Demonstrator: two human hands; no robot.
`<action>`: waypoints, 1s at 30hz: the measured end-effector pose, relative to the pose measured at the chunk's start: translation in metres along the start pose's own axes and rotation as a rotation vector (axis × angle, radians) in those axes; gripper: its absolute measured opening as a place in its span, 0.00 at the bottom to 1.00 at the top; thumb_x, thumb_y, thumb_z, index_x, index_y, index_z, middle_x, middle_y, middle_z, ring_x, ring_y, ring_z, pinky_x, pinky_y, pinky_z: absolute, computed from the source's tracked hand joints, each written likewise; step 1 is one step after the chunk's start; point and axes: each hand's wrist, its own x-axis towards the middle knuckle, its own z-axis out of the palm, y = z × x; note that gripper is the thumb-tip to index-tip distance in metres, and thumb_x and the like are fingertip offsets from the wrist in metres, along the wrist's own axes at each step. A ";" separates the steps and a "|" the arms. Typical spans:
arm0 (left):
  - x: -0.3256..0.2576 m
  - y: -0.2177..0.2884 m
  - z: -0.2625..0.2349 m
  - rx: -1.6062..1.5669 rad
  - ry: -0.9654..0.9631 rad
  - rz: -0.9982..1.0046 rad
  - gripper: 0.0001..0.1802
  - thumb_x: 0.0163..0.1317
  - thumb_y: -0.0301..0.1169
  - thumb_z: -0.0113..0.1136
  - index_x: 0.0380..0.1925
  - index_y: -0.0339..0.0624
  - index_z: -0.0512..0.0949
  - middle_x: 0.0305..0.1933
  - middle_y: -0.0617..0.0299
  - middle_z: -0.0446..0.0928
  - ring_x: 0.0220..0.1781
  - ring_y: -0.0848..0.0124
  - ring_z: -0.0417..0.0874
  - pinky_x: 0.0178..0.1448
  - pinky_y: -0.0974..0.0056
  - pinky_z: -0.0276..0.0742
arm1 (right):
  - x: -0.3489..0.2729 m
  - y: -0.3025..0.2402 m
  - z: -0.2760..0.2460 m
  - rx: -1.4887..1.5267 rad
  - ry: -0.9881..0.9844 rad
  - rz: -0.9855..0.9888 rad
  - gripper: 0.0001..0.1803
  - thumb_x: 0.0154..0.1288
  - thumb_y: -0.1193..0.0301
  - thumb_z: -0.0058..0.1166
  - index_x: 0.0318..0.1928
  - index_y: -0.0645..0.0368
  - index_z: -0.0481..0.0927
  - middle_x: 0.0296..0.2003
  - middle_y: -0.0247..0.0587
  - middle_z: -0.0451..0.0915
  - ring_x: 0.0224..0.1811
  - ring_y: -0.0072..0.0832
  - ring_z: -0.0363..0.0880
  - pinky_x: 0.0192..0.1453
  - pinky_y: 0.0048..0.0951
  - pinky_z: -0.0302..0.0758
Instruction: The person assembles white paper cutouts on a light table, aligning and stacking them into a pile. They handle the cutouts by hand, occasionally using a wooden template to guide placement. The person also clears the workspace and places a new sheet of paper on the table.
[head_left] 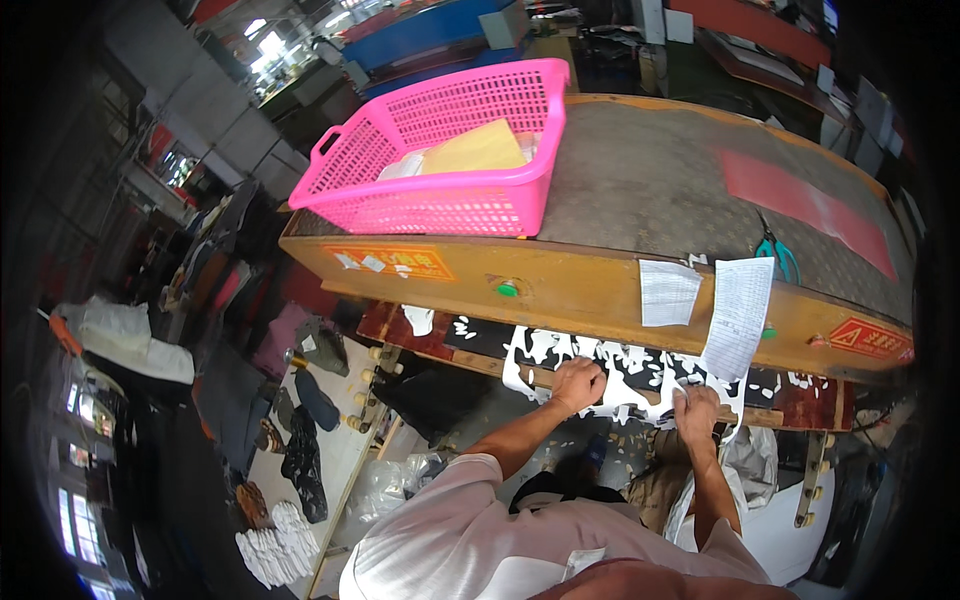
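One basket [440, 165], two paper slips [668, 292], one scissors [776, 252]

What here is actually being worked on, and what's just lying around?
In use: left hand and right hand, both on the black-and-white patterned sheet.
Lying about: pink basket, scissors, paper slips.
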 end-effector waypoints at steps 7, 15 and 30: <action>-0.070 -0.056 0.078 -0.068 0.024 0.027 0.10 0.55 0.33 0.65 0.17 0.47 0.79 0.26 0.58 0.80 0.34 0.50 0.83 0.41 0.45 0.78 | -0.044 0.050 0.089 -0.021 0.021 -0.072 0.19 0.73 0.59 0.58 0.47 0.63 0.88 0.41 0.56 0.87 0.47 0.57 0.82 0.60 0.55 0.74; -0.114 -0.132 0.361 -0.109 -0.028 -0.027 0.13 0.61 0.30 0.63 0.18 0.41 0.77 0.24 0.54 0.75 0.31 0.50 0.79 0.37 0.45 0.74 | -0.018 0.267 0.266 0.096 -0.141 0.056 0.23 0.73 0.56 0.60 0.56 0.61 0.87 0.41 0.51 0.90 0.50 0.51 0.85 0.64 0.49 0.75; 0.108 -0.175 0.473 -0.482 -0.081 0.190 0.10 0.52 0.25 0.68 0.16 0.41 0.76 0.24 0.59 0.77 0.31 0.56 0.79 0.38 0.53 0.78 | 0.298 0.223 0.369 -0.125 -0.426 -0.280 0.36 0.48 0.57 0.75 0.62 0.49 0.87 0.70 0.63 0.72 0.70 0.63 0.71 0.73 0.53 0.73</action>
